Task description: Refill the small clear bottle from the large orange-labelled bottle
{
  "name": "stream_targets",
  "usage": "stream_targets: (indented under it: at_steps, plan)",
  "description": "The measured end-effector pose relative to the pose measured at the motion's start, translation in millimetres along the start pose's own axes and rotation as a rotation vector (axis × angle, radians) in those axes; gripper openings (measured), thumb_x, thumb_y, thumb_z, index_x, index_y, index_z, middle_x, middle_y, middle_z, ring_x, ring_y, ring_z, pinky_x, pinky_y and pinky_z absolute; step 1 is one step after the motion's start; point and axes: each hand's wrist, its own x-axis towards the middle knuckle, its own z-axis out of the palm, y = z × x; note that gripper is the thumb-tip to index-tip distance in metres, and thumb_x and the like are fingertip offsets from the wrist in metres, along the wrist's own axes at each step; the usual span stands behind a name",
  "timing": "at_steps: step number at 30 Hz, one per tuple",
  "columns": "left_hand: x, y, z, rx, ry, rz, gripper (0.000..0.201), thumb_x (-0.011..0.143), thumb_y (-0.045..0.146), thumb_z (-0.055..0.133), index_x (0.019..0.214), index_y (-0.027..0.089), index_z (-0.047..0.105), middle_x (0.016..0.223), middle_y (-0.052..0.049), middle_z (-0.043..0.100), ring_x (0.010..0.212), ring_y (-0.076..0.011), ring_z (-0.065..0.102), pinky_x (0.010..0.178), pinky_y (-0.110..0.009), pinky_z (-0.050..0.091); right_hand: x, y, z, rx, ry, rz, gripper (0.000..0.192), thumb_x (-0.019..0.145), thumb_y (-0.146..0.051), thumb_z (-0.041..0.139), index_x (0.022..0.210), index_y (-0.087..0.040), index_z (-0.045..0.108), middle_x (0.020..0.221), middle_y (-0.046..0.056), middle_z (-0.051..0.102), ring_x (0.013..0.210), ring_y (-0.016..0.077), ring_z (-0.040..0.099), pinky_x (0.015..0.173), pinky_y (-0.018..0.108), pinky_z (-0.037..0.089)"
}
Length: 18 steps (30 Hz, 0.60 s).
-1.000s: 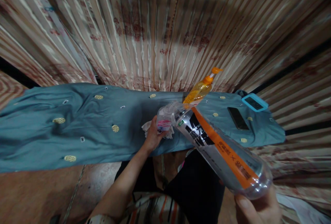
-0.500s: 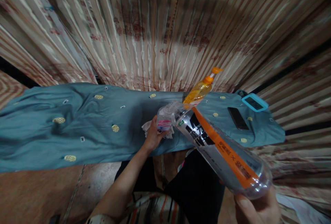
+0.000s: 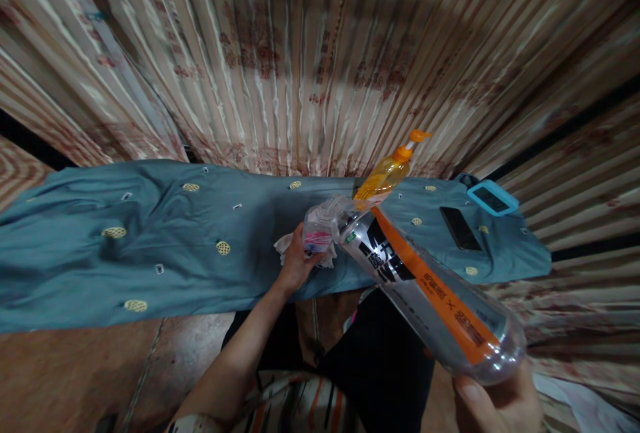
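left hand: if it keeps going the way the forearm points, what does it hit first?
The left hand already grips a small clear bottle. Straight on, up and slightly right, it likely meets the neck of the large bottle, then the orange pump bottle. Depth is unclear.

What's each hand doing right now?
Left hand: closed around a small clear bottle.
Right hand: gripping the base of a large clear bottle.

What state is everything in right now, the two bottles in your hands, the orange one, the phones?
Large clear bottle: tilted, base in right hand.
Small bottle: gripped by left hand, on the blue cloth.
Orange pump bottle: upright, leaning slightly.
Black phone: flat, screen dark.
Blue-cased device: lying flat.
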Motion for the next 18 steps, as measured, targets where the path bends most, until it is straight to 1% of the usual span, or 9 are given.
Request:
stream_targets:
  at_steps: [3,7,10,13,15,18]
  plan:
    - [0.2,1.1,-0.2,0.004,0.002,-0.011,0.076,0.078,0.026,0.090,0.145,0.023,0.053,0.144,-0.014,0.067,0.134,-0.0347,0.066,0.120,-0.055,0.050,-0.5,-3.6,3.6,0.026,-0.004,0.011,0.110,0.062,-0.062,0.095,0.154,-0.020,0.051,0.160,0.021,0.054,0.153,0.0517,0.044,0.128,0.075,0.024]
    - [0.6,2.5,-0.6,-0.011,-0.006,0.006,0.075,0.078,0.025,0.090,0.144,0.026,0.054,0.145,-0.014,0.067,0.135,-0.0340,0.066,0.121,-0.054,0.049,-0.6,-7.7,8.0,0.085,0.056,0.028,0.115,0.052,-0.060,0.100,0.148,-0.016,0.056,0.156,0.023,0.057,0.151,0.0544,0.044,0.127,0.075,0.023]
    - [0.5,3.6,-0.9,-0.015,-0.005,0.000,0.075,0.078,0.027,0.090,0.144,0.026,0.054,0.145,-0.013,0.067,0.135,-0.0340,0.066,0.122,-0.055,0.048,0.7,-4.9,6.5,0.075,0.056,0.031,0.111,0.051,-0.058,0.100,0.146,-0.018,0.058,0.152,0.021,0.061,0.149,0.0527,0.047,0.127,0.072,0.026]
    - [0.3,4.7,-1.1,-0.019,0.002,-0.019,0.077,0.077,0.029,0.092,0.144,0.024,0.055,0.143,-0.014,0.068,0.134,-0.0349,0.066,0.121,-0.056,0.048,2.2,-0.7,3.5,0.041,0.063,0.027,0.109,0.050,-0.057,0.100,0.145,-0.021,0.058,0.148,0.018,0.063,0.147,0.0508,0.049,0.126,0.069,0.028]
    - [0.2,5.4,-1.1,-0.021,0.002,-0.026,0.077,0.076,0.028,0.092,0.143,0.023,0.055,0.143,-0.014,0.069,0.134,-0.0348,0.066,0.122,-0.056,0.048,2.3,-0.3,3.4,0.055,0.082,0.029,0.109,0.048,-0.056,0.101,0.143,-0.020,0.060,0.146,0.018,0.064,0.146,0.0517,0.049,0.126,0.070,0.025]
    - [0.4,6.1,-0.9,-0.021,0.001,-0.026,0.076,0.076,0.028,0.091,0.143,0.023,0.055,0.143,-0.014,0.069,0.133,-0.0343,0.067,0.121,-0.055,0.048,1.1,-4.3,6.7,0.102,0.091,0.035,0.108,0.047,-0.056,0.102,0.140,-0.018,0.061,0.148,0.020,0.063,0.148,0.0544,0.046,0.127,0.072,0.022]
